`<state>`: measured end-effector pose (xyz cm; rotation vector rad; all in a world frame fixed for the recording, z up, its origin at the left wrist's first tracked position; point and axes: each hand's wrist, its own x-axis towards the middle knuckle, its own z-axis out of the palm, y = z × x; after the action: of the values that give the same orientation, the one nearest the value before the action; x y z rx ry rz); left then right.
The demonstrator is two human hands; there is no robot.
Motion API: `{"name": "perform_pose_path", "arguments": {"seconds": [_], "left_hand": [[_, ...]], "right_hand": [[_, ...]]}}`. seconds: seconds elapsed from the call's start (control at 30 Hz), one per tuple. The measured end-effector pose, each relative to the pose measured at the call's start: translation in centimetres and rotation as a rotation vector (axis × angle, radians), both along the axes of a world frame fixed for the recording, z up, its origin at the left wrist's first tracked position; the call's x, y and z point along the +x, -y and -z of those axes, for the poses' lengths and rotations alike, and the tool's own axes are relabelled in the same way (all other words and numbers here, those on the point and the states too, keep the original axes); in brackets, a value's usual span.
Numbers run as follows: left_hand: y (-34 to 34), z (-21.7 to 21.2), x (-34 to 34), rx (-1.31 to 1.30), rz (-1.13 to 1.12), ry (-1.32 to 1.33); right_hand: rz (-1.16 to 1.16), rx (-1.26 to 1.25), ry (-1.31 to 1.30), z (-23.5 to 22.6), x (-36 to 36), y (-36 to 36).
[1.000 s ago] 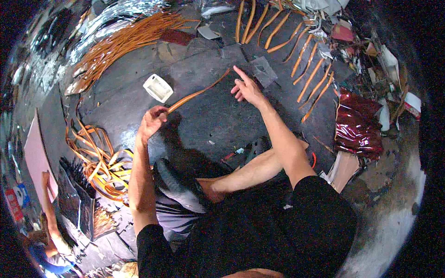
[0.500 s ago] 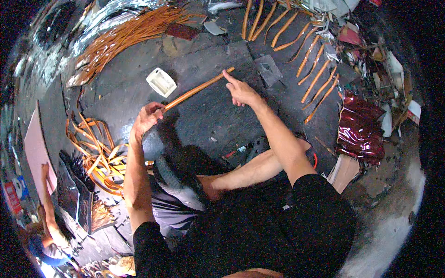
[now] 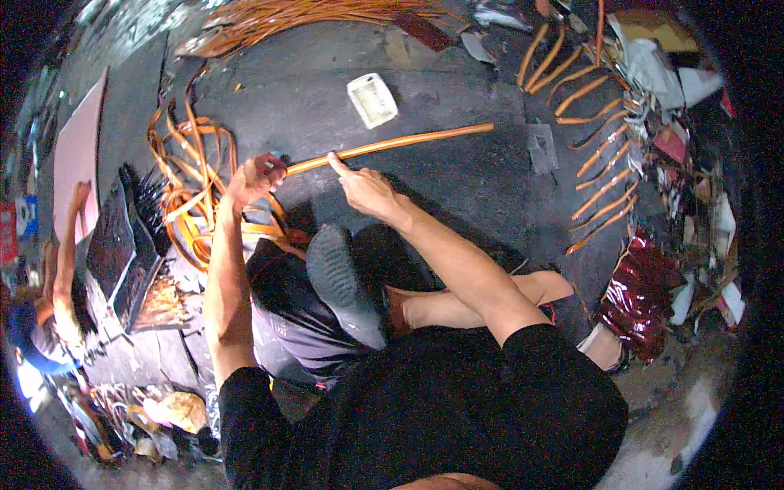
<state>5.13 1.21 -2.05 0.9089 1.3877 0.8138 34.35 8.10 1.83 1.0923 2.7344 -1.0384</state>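
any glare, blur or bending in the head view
Head view: the scene bows toward its rim, corners speckled black; white glare on the glossy dark red sheet; the left hand looks slightly blurred, the orange strip clearer.

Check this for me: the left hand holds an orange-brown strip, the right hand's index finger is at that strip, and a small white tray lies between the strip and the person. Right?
Not quite: the small white tray lies beyond the orange-brown strip, on the side away from the person, as the head view shows. The left hand and right hand are as you say.
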Motion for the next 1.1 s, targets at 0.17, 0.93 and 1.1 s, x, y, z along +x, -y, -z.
{"name": "perform_pose_path", "arguments": {"seconds": [0.17,0.93,1.1], "left_hand": [[1.1,-3.8,-0.4,0.059,-0.157,-0.29],[-3.8,-15.2,11.9,0.1,0.533,-0.192],[-8.8,-29.2,18.6,0.366,0.305,0.133]], "right_hand": [[-0.165,0.029,0.083,0.7,-5.3,0.8],[0.58,-0.302,-0.174,-9.9,25.9,-0.1],[0.489,-0.201,-0.435,-9.5,24.2,-0.9]]}}
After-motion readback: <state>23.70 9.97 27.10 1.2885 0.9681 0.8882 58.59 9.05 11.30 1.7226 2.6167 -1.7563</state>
